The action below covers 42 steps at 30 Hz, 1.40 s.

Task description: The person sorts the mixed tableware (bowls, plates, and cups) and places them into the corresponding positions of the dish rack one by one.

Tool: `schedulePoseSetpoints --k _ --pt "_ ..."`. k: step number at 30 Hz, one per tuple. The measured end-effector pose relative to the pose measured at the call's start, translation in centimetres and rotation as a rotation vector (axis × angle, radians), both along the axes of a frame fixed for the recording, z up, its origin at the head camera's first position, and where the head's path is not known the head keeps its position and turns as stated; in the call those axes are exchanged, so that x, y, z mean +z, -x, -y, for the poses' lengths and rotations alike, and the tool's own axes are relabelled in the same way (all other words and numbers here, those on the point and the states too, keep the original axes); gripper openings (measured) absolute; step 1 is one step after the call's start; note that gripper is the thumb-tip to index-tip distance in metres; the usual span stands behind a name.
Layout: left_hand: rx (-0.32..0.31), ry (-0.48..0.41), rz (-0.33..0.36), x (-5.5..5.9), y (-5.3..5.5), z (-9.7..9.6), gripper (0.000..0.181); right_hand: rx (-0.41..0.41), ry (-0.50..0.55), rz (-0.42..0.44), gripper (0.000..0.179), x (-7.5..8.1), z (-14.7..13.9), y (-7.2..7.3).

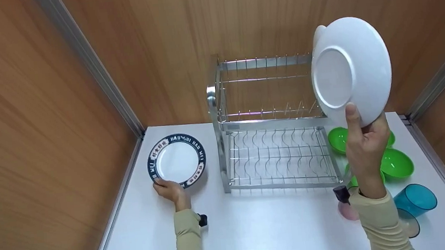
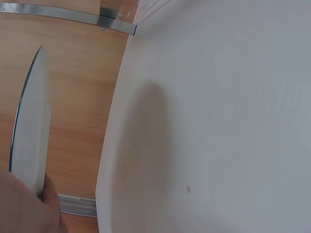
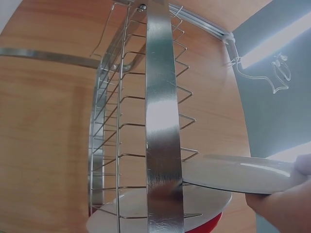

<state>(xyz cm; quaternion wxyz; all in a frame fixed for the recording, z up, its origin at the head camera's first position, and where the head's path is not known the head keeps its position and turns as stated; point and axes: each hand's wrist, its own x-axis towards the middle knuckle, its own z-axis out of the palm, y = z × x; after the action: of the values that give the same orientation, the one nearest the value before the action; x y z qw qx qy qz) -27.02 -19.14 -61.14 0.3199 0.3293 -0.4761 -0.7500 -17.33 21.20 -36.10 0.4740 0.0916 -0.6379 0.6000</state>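
My left hand point(image 1: 172, 192) grips the lower rim of a plate point(image 1: 178, 161) with a dark blue, lettered border. In the left wrist view that plate point(image 2: 33, 131) appears edge-on, its shadow falling on the white tabletop. A white plate point(image 1: 370, 66) is held up by my right hand point(image 1: 365, 150), thumb on its underside, at the right end of a metal two-tier dish rack point(image 1: 275, 124). The right wrist view has the held plate point(image 3: 233, 171) reaching the upper tier's wires. Another plate point(image 3: 206, 196), white with red on it, sits in that tier, mostly hidden in the head view.
Several green bowls point(image 1: 397, 163) stand right of the rack, partly behind my right arm. Closer in are a teal cup point(image 1: 415, 199), a clear cup point(image 1: 409, 223) and a pink cup point(image 1: 348, 211). Wooden panels point(image 1: 150, 58) enclose the table's back and sides.
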Motion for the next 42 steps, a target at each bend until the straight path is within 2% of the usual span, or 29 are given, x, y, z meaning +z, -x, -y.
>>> schedulePoseSetpoints --k 5,10,15,18,25,29,35,42 --pt "-0.001 0.001 -0.01 0.2 -1.1 0.1 0.054 -0.07 -0.061 0.018 0.029 0.0 0.0 -0.1" --pt "-0.003 0.016 -0.011 0.6 -2.0 0.1 0.055 -0.089 -0.078 0.033 0.029 0.2 -0.1 0.2" --pt "-0.003 0.015 -0.044 1.0 -2.9 -0.1 0.054 -0.093 -0.091 0.051 0.03 0.4 -0.2 0.7" --pt "-0.001 -0.002 -0.076 1.2 -3.5 -0.2 0.053 -0.094 -0.084 0.042 0.028 0.4 -0.2 1.1" --pt "-0.003 0.01 -0.064 1.7 -4.7 -0.2 0.056 -0.127 -0.145 -0.003 0.023 0.8 -0.6 1.8" --pt "-0.003 0.015 -0.079 2.0 -5.6 -0.3 0.056 -0.146 -0.153 -0.004 0.019 1.1 -0.9 2.3" --pt "-0.015 0.012 -0.094 2.6 -6.9 -0.7 0.056 -0.137 -0.117 0.04 0.021 1.6 -1.0 3.2" --pt "-0.013 0.022 -0.097 3.1 -7.9 -1.2 0.055 -0.151 -0.173 0.093 0.027 2.4 -0.9 3.4"
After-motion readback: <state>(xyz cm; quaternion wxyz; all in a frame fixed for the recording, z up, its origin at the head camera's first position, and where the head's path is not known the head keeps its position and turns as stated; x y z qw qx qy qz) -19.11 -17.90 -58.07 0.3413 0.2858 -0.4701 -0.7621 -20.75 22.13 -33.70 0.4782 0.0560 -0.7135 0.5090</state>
